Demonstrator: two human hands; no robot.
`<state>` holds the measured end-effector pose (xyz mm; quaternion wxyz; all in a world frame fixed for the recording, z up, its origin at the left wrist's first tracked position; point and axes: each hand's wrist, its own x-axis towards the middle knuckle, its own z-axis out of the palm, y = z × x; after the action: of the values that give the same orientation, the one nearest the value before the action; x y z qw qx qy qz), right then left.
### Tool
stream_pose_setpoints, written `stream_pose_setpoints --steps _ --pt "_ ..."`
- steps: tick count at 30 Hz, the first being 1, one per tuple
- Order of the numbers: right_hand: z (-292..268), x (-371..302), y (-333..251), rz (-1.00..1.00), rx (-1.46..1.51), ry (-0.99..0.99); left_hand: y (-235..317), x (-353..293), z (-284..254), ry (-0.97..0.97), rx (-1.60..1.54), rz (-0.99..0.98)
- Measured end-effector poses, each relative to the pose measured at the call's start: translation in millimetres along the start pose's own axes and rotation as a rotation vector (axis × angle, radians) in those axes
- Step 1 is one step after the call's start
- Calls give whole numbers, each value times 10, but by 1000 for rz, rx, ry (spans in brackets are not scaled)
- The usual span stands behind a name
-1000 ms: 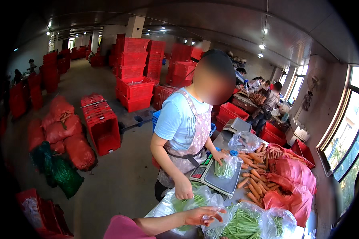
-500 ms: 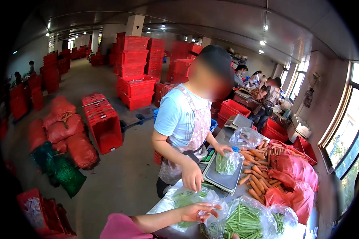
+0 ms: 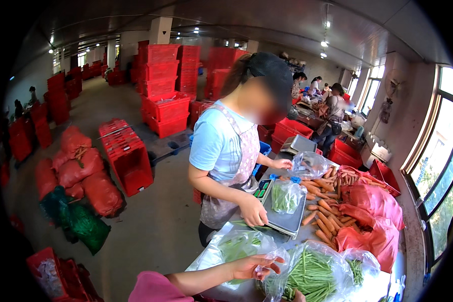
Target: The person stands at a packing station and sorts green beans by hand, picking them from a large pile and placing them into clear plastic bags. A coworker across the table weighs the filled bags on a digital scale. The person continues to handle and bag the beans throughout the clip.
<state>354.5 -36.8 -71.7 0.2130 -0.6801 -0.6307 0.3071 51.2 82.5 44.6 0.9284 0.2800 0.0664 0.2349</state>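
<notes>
My left hand [image 3: 259,267], at the end of a pink sleeve, has its fingers curled at the edge of a clear plastic bag [image 3: 274,288]. Only a small part of my right hand [image 3: 299,296] shows at the lower edge, against a heap of green beans [image 3: 312,274] in a large clear bag; its fingers are mostly hidden. Left of the beans lies another clear bag with green vegetables [image 3: 239,246]. Beyond it, a bagged bunch of greens [image 3: 286,196] rests on a weighing scale [image 3: 287,216], where a co-worker's hand [image 3: 253,210] touches the near side.
Loose carrots [image 3: 327,219] and red mesh sacks [image 3: 372,206] cover the table's right side. The co-worker in a light blue shirt [image 3: 211,146] stands across to the left. Red crates [image 3: 128,161] and full sacks [image 3: 83,168] stand on the floor at left.
The co-worker's near hand has come down to the scale and the far hand has left the bagged greens. My right hand shows a little more; my left has barely moved.
</notes>
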Motion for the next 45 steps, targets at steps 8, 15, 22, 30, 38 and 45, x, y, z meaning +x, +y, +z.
stream_pose_setpoints --steps 8,15,22,30,38,45 --pt "-164 80 -96 -72 48 -54 21 -30 -23 -5 -6 -13" --pt "-205 95 -353 261 149 -177 51 -70 -2 -14 -2 -16" --pt "90 -48 -431 -64 -269 -147 -131 -9 -159 8 -48 -21" --pt "142 -116 -405 -13 -396 -204 -177 72 -55 -14 -68 -53" --pt "297 -185 -201 -183 -475 -86 -187 55 -79 22 -18 -55" --pt "193 -192 -419 -114 -428 -143 -118 -18 19 36 -17 -46"
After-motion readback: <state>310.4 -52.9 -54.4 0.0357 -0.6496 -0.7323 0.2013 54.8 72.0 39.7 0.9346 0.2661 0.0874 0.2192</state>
